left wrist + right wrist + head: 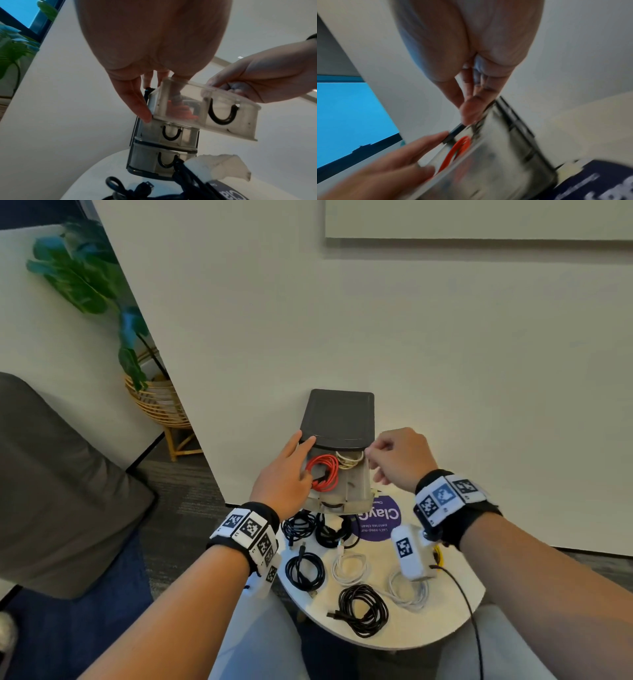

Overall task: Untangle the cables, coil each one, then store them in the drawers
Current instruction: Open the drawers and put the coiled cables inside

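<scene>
Top drawer (346, 484) of the small drawer unit (337, 419) is pulled out, sitting at the far edge of the round tabletop (455, 607) against the wall. Inside it: coiled red cable (323, 470) on the left, white cable (349, 457) at the back right. Left hand (287, 474) reaches into the drawer over the red coil, fingers straight, thumb against the unit's side; no clear grasp. Right hand (397, 460) has curled fingers at the drawer's right rim; whether they pinch anything, can't tell. Coiled black cable (363, 609) and other black and white coils lie on the tabletop near the front.
</scene>
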A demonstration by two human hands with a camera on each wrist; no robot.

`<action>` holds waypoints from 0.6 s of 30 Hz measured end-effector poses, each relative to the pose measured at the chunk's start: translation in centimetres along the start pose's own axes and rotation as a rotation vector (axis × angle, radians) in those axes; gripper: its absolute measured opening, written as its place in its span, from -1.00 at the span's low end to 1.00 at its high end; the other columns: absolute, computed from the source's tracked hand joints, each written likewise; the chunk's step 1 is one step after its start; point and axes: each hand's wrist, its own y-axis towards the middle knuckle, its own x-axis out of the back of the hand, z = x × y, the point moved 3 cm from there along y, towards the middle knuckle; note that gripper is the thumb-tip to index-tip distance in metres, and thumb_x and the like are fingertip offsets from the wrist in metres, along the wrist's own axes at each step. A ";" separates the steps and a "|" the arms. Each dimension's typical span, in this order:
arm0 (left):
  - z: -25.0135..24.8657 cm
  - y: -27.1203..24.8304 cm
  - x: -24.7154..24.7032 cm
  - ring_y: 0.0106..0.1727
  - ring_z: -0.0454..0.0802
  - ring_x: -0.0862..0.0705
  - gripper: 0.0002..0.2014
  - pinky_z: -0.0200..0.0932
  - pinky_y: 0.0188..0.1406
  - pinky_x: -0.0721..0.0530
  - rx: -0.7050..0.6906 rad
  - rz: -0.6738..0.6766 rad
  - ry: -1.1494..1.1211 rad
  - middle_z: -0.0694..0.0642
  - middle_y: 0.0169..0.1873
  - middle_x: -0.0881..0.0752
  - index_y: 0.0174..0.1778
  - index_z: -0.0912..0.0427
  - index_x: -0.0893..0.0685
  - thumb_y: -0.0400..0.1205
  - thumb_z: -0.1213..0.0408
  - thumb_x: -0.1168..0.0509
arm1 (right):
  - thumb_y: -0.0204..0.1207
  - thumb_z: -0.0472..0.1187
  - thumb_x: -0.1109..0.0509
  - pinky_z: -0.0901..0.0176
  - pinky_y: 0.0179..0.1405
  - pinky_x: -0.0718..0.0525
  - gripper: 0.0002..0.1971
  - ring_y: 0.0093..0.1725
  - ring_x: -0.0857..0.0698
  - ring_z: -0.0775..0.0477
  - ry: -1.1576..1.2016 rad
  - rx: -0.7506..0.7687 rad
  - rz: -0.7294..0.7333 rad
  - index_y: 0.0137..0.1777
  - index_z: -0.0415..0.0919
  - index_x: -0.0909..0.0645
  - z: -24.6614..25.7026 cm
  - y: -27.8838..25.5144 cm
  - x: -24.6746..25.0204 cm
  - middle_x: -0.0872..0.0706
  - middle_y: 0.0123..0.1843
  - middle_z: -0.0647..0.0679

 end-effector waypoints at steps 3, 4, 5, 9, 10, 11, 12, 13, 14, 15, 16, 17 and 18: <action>-0.2 0.1 -0.2 0.60 0.01 -0.47 -0.38 -0.01 0.44 -0.54 0.013 -0.029 0.008 -0.24 0.78 0.01 0.76 -0.21 -0.17 0.78 0.16 -0.20 | 0.57 -0.28 -0.38 0.17 -0.41 -0.76 -0.87 -0.41 -0.82 0.00 -0.181 -0.079 0.047 -0.15 -0.20 -0.74 -4.1 0.0 2.6 -0.83 -0.26 -0.12; -0.3 0.2 -0.2 0.62 0.01 -0.45 -0.38 0.01 0.46 -0.52 0.016 -0.037 0.009 -0.24 0.78 0.00 0.76 -0.21 -0.18 0.78 0.14 -0.21 | 0.56 -0.28 -0.40 0.19 -0.42 -0.73 -0.90 -0.35 -0.83 -0.04 -0.272 -0.135 0.142 -0.10 -0.20 -0.76 -5.7 -0.1 2.9 -0.83 -0.23 -0.13; -0.4 0.1 -0.3 0.62 0.02 -0.46 -0.38 0.02 0.46 -0.52 0.021 -0.042 0.009 -0.24 0.78 0.00 0.76 -0.21 -0.18 0.77 0.13 -0.21 | 0.55 -0.28 -0.43 0.22 -0.41 -0.71 -0.90 -0.29 -0.82 -0.05 -0.372 -0.193 0.262 0.00 -0.19 -0.77 -7.4 -0.4 2.8 -0.83 -0.19 -0.12; -0.6 0.0 -0.4 0.55 0.01 -0.53 -0.38 -0.10 0.33 -0.54 0.024 -0.053 0.015 -0.23 0.78 0.00 0.76 -0.18 -0.19 0.77 0.22 -0.20 | 0.49 -0.18 -0.57 0.26 -0.23 -0.60 -0.57 0.04 -0.61 -0.05 -0.734 -0.255 0.635 0.36 -0.02 -0.65 -11.7 -2.4 1.3 -0.61 0.18 0.02; -0.6 0.0 -0.4 0.53 0.00 -0.55 -0.37 -0.14 0.30 -0.52 0.025 -0.054 0.016 -0.23 0.78 -0.01 0.76 -0.18 -0.19 0.77 0.25 -0.20 | 0.49 -0.14 -0.58 0.23 -0.12 -0.58 -0.55 0.10 -0.59 -0.05 -0.802 -0.226 0.651 0.37 -0.02 -0.63 -12.2 -2.8 0.9 -0.59 0.23 0.00; -0.6 0.0 -0.4 0.53 -0.01 -0.55 -0.37 -0.16 0.29 -0.51 0.027 -0.055 0.020 -0.23 0.78 -0.01 0.76 -0.18 -0.19 0.77 0.27 -0.20 | 0.50 -0.11 -0.57 0.18 -0.01 -0.58 -0.55 0.17 -0.61 -0.07 -0.851 -0.198 0.655 0.37 -0.05 -0.62 -12.6 -3.1 0.5 -0.60 0.29 -0.03; -0.6 0.1 -0.3 0.54 -0.01 -0.54 -0.37 -0.17 0.30 -0.50 0.028 -0.056 0.024 -0.23 0.78 -0.02 0.76 -0.19 -0.20 0.78 0.28 -0.20 | 0.52 -0.10 -0.55 0.16 0.06 -0.59 -0.56 0.25 -0.63 -0.11 -0.898 -0.177 0.657 0.38 -0.10 -0.61 -12.8 -3.4 0.3 -0.61 0.34 -0.05; -0.6 0.1 -0.3 0.55 -0.01 -0.53 -0.37 -0.16 0.32 -0.50 0.030 -0.058 0.028 -0.24 0.78 -0.02 0.76 -0.19 -0.20 0.77 0.28 -0.20 | 0.55 -0.10 -0.52 0.14 0.10 -0.59 -0.59 0.30 -0.65 -0.13 -0.929 -0.163 0.655 0.37 -0.14 -0.61 -13.1 -3.5 0.0 -0.63 0.37 -0.07; -0.6 0.1 -0.3 0.56 0.00 -0.52 -0.37 -0.13 0.36 -0.51 0.030 -0.058 0.032 -0.24 0.78 -0.03 0.75 -0.19 -0.21 0.77 0.29 -0.20 | 0.57 -0.12 -0.50 0.14 0.11 -0.60 -0.63 0.31 -0.66 -0.15 -0.940 -0.153 0.655 0.34 -0.17 -0.63 -13.1 -3.5 -0.2 -0.66 0.35 -0.10; -0.5 0.1 -0.3 0.57 0.01 -0.51 -0.37 -0.09 0.40 -0.52 0.031 -0.058 0.034 -0.24 0.78 -0.03 0.75 -0.19 -0.21 0.77 0.29 -0.20 | 0.58 -0.13 -0.48 0.14 0.07 -0.61 -0.72 0.25 -0.68 -0.15 -0.931 -0.146 0.646 0.25 -0.18 -0.66 -13.1 -3.6 -0.3 -0.69 0.29 -0.12; -0.5 0.1 -0.3 0.58 0.01 -0.50 -0.37 -0.07 0.42 -0.53 0.032 -0.056 0.035 -0.24 0.78 -0.03 0.75 -0.20 -0.21 0.77 0.30 -0.19 | 0.59 -0.15 -0.47 0.15 -0.01 -0.60 -0.85 0.15 -0.68 -0.14 -0.927 -0.139 0.631 0.10 -0.16 -0.68 -12.9 -3.5 -0.3 -0.70 0.18 -0.11; -0.5 0.2 -0.3 0.59 0.01 -0.49 -0.37 -0.05 0.43 -0.53 0.032 -0.054 0.036 -0.24 0.78 -0.03 0.75 -0.20 -0.21 0.77 0.30 -0.18 | 0.58 -0.16 -0.47 0.16 -0.06 -0.56 -0.92 0.05 -0.66 -0.12 -0.902 -0.134 0.606 -0.10 -0.11 -0.64 -12.7 -3.4 0.0 -0.69 0.06 -0.09; -0.5 0.2 -0.3 0.60 0.02 -0.48 -0.38 -0.05 0.45 -0.53 0.033 -0.052 0.035 -0.24 0.78 -0.03 0.75 -0.20 -0.21 0.78 0.30 -0.18 | 0.58 -0.17 -0.47 0.17 -0.09 -0.52 -0.81 -0.01 -0.63 -0.10 -0.864 -0.138 0.564 -0.25 -0.05 -0.56 -12.5 -3.0 0.4 -0.67 -0.05 -0.06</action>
